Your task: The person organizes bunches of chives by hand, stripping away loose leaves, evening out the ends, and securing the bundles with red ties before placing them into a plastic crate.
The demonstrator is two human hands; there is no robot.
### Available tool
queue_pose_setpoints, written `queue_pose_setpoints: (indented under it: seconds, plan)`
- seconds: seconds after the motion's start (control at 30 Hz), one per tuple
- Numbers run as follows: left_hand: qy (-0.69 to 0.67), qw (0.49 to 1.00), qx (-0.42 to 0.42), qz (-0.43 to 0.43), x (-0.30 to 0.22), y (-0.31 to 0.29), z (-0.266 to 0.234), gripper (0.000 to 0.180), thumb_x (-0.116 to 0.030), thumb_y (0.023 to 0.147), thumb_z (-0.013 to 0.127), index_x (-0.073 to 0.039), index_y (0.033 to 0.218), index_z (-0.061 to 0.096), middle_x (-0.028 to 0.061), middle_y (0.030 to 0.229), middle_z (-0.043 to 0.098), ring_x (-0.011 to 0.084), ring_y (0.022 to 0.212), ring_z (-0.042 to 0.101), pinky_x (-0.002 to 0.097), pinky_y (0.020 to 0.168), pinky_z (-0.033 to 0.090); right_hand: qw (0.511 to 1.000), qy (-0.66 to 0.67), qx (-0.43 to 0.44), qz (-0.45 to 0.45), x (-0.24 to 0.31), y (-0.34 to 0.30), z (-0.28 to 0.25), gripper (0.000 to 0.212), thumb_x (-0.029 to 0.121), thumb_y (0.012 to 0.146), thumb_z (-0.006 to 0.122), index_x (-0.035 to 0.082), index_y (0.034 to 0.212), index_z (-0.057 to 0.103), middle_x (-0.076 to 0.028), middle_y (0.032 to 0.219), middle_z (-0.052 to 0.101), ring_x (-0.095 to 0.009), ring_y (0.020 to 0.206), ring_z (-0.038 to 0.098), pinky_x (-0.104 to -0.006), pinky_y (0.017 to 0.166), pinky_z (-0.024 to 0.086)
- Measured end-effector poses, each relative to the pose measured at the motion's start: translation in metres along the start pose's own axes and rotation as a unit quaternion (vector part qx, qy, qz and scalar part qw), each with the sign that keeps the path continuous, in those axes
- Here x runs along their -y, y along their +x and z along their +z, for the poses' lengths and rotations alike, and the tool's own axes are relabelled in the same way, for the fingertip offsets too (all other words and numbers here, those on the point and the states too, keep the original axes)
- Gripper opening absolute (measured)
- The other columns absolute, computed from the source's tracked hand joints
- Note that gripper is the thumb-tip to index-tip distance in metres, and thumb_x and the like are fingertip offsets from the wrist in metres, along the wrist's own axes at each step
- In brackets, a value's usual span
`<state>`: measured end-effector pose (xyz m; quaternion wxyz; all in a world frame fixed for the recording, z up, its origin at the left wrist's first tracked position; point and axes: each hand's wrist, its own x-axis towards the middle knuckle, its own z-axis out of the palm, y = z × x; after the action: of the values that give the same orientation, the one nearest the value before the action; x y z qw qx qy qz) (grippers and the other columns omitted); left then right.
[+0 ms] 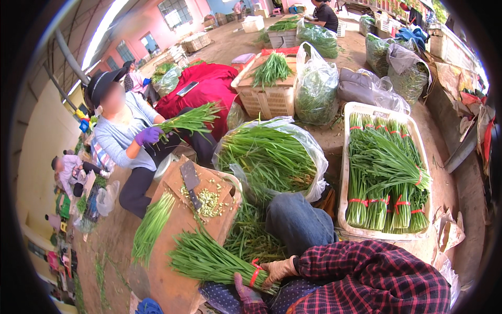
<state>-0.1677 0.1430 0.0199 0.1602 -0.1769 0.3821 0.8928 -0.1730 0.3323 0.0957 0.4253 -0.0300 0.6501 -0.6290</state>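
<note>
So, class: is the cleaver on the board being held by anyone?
No: the cleaver lies alone on the board beside cut stem ends, while both hands grip a banded bundle.

A green chive bundle [209, 260], tied near its cut end with what looks like red band, lies flat across the brown board.

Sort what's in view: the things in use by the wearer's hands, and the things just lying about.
In use:
left hand
right hand
bundle of green stalks
red band
board

Lying about:
cleaver
cut stem ends
white crate of tied bundles
</note>
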Motion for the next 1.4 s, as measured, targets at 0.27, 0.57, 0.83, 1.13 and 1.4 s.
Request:
queue_pose_setpoints:
  seconds: [0.27,0.57,0.83,1.13,1.4]
  plan:
    - [0.002,1.000,-0.009,-0.002,-0.002,-0.004,0.010,0.069,-0.053,0.087,0.053,-0.003,0.134,0.045,0.0138,0.128,0.054,0.0306,0.113,0.053,0.0465,0.098,0.042,1.000,-0.002,0.016,0.025,0.008,-0.006,-0.004,0.099,0.031,0.067,0.081,0.002,0.145,0.029,-0.014,0.124,0.057,-0.023,0.117,0.052,-0.0345,0.096,0.043]
    - [0.000,1.000,-0.006,0.009,-0.006,-0.009,0.017,0.066,-0.050,0.087,0.055,-0.003,0.134,0.045,0.0133,0.127,0.054,0.0298,0.113,0.053,0.0459,0.099,0.041,0.999,0.010,0.029,0.034,0.003,0.002,-0.003,0.091,0.028,0.066,0.081,0.005,0.142,0.036,-0.012,0.120,0.059,-0.022,0.115,0.054,-0.0350,0.096,0.043]
    - [-0.020,0.999,0.027,-0.005,-0.007,-0.008,0.015,0.066,-0.050,0.088,0.054,-0.004,0.134,0.046,0.0128,0.127,0.054,0.0294,0.112,0.053,0.0456,0.098,0.041,1.000,0.022,0.000,-0.003,-0.014,0.012,0.002,0.076,0.029,0.066,0.081,0.004,0.130,0.047,-0.013,0.113,0.063,-0.024,0.108,0.058,-0.0355,0.092,0.046]
    - [0.006,1.000,-0.010,-0.006,-0.010,-0.013,0.023,0.068,-0.049,0.086,0.058,-0.005,0.135,0.045,0.0124,0.129,0.053,0.0294,0.114,0.051,0.0457,0.099,0.041,1.000,0.003,-0.003,0.016,-0.003,0.004,-0.001,0.077,0.030,0.067,0.080,0.004,0.131,0.047,-0.014,0.115,0.062,-0.025,0.110,0.058,-0.0366,0.094,0.045]
    - [0.036,0.999,-0.017,0.013,-0.011,-0.015,0.033,0.071,-0.054,0.085,0.056,0.000,0.131,0.046,0.0151,0.125,0.055,0.0304,0.110,0.055,0.0465,0.096,0.044,1.000,-0.008,-0.003,0.009,0.002,0.002,-0.002,0.078,0.031,0.066,0.081,0.004,0.130,0.047,-0.014,0.116,0.062,-0.025,0.109,0.057,-0.0368,0.093,0.045]
